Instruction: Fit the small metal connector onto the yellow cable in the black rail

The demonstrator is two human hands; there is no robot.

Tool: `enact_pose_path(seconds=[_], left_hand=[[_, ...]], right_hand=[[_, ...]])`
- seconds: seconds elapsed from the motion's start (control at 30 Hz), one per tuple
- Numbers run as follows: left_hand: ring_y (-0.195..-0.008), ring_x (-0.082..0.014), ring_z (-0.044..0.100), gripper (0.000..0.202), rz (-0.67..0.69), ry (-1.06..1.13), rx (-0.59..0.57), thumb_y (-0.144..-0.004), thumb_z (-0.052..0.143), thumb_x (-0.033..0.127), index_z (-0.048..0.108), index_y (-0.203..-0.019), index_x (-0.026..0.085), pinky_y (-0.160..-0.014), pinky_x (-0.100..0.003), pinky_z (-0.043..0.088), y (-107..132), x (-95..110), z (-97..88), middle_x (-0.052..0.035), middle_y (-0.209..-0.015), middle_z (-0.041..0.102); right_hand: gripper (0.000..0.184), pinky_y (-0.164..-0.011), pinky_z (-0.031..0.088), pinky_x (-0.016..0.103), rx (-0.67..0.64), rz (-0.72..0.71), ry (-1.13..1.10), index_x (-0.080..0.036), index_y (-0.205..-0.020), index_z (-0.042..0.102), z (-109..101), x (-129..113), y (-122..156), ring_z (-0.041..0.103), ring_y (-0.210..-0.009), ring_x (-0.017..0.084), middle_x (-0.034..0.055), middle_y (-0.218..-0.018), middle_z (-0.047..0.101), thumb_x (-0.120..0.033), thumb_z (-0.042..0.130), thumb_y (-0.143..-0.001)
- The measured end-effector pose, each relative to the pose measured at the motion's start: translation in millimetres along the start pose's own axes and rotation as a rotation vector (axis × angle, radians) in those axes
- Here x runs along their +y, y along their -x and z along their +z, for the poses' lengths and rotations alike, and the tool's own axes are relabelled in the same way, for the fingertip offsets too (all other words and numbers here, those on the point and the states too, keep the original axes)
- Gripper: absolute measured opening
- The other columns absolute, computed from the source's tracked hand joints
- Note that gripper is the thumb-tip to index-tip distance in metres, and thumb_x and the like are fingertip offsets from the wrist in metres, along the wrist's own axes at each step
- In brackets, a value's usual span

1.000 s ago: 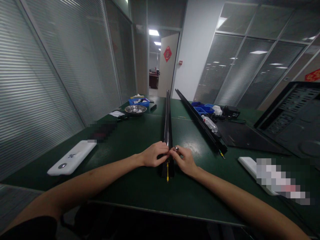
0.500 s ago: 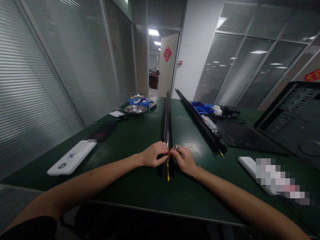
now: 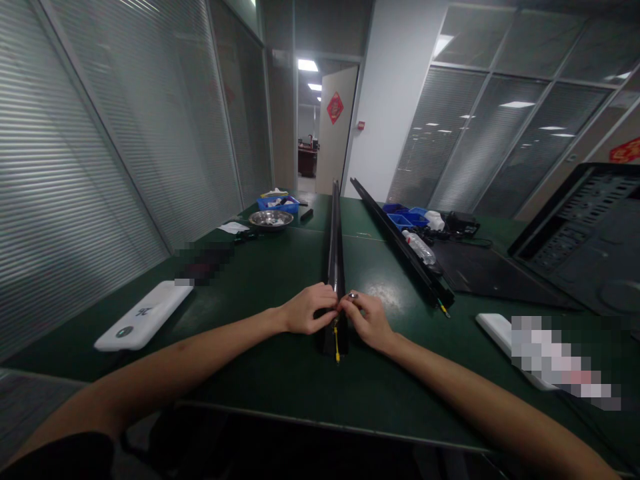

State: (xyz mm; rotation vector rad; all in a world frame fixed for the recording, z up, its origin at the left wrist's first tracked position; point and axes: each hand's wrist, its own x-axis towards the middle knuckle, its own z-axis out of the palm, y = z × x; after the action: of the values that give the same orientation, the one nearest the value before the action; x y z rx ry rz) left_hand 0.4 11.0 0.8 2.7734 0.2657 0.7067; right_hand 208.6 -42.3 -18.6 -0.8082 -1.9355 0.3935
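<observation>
A long black metal rail (image 3: pixel 335 233) runs lengthwise away from me on the green table. Near its front end, my left hand (image 3: pixel 311 310) comes in from the left, thumb and fingers closed in a pinch over the rail. Opposite it, my right hand (image 3: pixel 369 320) is also pinched, its fingertips meeting those of my left hand, with a ring-like metal piece at its index finger. Whatever lies between the fingertips is too small and covered to make out. Just below them a short yellow wire (image 3: pixel 337 343) with a terminal at its tip hangs along the rail's end.
Right of centre lies a second black rail (image 3: pixel 400 243) with a yellow-green wire (image 3: pixel 443 308). Beyond are blue bins (image 3: pixel 400 221), a plastic bottle (image 3: pixel 419 247) and a black panel (image 3: pixel 493 277). Leftward are a white power bank (image 3: pixel 145 317), a metal bowl (image 3: pixel 271 220) and a blue basket (image 3: pixel 278 204).
The yellow wire's lower end has shifted very slightly to the right. Both hands stay in the same place on the rail.
</observation>
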Motion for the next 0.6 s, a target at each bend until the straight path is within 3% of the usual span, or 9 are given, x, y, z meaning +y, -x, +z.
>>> enact_pose_path(seconds=[0.27,0.6], left_hand=[[-0.091,-0.0241,0.058,0.014,-0.050,-0.005,-0.005,-0.097,0.050,0.022,0.063,-0.098,0.018,-0.085,-0.039,0.044,1.1,-3.0,0.8,-0.0086,-0.093,0.065],[-0.090,-0.0235,0.057,0.014,-0.029,0.018,-0.013,-0.096,0.049,0.022,0.062,-0.097,0.017,-0.085,-0.039,0.042,0.1,1.0,-2.3,-0.0086,-0.094,0.065]], right_hand=[[0.026,-0.061,0.043,0.026,-0.017,-0.046,0.059,-0.018,-0.083,0.064,0.8,-2.3,3.0,0.057,-0.061,0.014,0.0006,-0.070,0.060,-0.030,0.053,-0.103],[0.028,-0.062,0.046,0.027,0.062,0.016,0.052,-0.018,-0.084,0.067,-0.2,-3.7,2.5,0.060,-0.061,0.015,0.0018,-0.071,0.064,-0.032,0.052,-0.103]])
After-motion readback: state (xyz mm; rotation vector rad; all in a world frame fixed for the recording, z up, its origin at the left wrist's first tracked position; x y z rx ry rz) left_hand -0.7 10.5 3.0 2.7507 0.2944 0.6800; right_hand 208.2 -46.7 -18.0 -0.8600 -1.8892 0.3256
